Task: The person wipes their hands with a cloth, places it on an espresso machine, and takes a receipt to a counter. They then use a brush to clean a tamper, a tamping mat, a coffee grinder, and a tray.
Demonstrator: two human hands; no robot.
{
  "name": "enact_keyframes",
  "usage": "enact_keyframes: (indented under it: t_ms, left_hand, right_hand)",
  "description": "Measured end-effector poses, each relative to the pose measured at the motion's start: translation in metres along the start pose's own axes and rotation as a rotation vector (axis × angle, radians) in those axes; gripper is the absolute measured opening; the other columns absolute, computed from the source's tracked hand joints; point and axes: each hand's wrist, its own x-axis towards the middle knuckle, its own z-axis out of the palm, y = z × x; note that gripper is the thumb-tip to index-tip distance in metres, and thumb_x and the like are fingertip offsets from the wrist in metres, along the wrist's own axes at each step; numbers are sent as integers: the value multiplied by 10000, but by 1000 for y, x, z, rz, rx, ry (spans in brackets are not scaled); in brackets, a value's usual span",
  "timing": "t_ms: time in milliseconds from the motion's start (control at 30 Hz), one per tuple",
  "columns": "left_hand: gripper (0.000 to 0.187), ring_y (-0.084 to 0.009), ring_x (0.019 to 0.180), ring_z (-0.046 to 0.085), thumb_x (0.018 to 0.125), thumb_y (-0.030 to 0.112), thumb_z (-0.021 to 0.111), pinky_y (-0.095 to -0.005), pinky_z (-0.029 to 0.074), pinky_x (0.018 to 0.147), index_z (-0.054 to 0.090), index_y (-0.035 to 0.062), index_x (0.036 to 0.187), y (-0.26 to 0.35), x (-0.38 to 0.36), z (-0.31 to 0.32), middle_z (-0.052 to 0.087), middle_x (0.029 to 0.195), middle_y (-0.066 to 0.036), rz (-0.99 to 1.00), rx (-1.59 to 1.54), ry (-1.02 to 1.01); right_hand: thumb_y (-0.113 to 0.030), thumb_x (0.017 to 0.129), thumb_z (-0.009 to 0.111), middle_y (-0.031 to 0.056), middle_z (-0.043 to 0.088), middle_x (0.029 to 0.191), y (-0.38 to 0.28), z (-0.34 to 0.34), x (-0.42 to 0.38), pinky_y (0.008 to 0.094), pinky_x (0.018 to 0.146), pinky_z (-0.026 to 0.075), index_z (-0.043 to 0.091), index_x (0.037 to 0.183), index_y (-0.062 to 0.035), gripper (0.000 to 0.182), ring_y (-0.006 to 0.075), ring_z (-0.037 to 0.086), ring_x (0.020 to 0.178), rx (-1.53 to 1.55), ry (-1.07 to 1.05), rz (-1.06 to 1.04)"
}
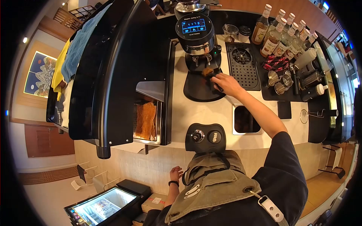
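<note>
My right hand (227, 83) is closed round the dark handle of a brush with brown bristles (207, 72). The bristles are over the black tray (200, 90) of the coffee grinder (195, 34), just below its portafilter fork. The grinder's lit display reads 1173. Down by my apron (215, 177), my left hand (176, 173) hangs with loosely bent fingers and holds nothing. A black tamping stand (205, 137) sits at the counter's front edge, below the tray.
Right of the grinder is a drip tray (244, 75) with a rinser. Several syrup bottles (275, 37), metal cups (281, 84) and a portafilter (295, 79) stand farther right. A square bin opening (247, 119) is cut into the counter. A black machine (113, 83) fills the left.
</note>
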Motion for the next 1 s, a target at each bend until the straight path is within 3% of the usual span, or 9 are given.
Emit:
enact_keyframes:
  t_ms: [233, 533, 700, 767, 1000]
  left_hand:
    - [238, -237, 801, 706, 957, 119, 633, -355, 581, 678, 626, 62, 1188, -7, 5, -17, 725, 1048, -109, 11, -27, -1]
    - [249, -247, 811, 706, 959, 116, 619, -364, 581, 673, 620, 57, 1200, -5, 33, -44, 723, 1050, -118, -1, 6, -51]
    - [242, -248, 803, 702, 943, 109, 628, -371, 575, 653, 617, 60, 1180, 12, 46, -57, 712, 1023, -108, 13, -3, -76]
    - [237, -244, 801, 700, 940, 105, 630, -375, 576, 657, 617, 62, 1173, 18, 49, -60, 709, 1018, -104, 18, 4, -88]
    - [251, -241, 766, 695, 938, 99, 630, -373, 580, 665, 620, 57, 1185, 21, 62, -71, 711, 1027, -101, 31, 24, -109]
  right_hand:
    - [-169, 911, 674, 114, 636, 920, -35, 57, 47, 446, 788, 554, 591, 1069, -79, 199, 326, 652, 936, 32, -4, -14]
    - [-158, 903, 690, 113, 640, 939, -23, 14, -13, 452, 794, 551, 580, 1079, -92, 218, 332, 647, 956, -33, 67, 262]
    - [-159, 913, 681, 116, 659, 979, -57, 35, 28, 459, 821, 553, 584, 1086, -90, 210, 344, 649, 974, 12, 150, 155]
    - [-184, 917, 691, 124, 688, 1042, -69, 45, 49, 447, 849, 563, 608, 1115, -84, 236, 346, 663, 1030, 10, 44, 217]
    - [-180, 910, 697, 121, 692, 1023, -41, 26, 5, 461, 819, 566, 594, 1129, -94, 257, 349, 670, 1013, -92, 35, 307]
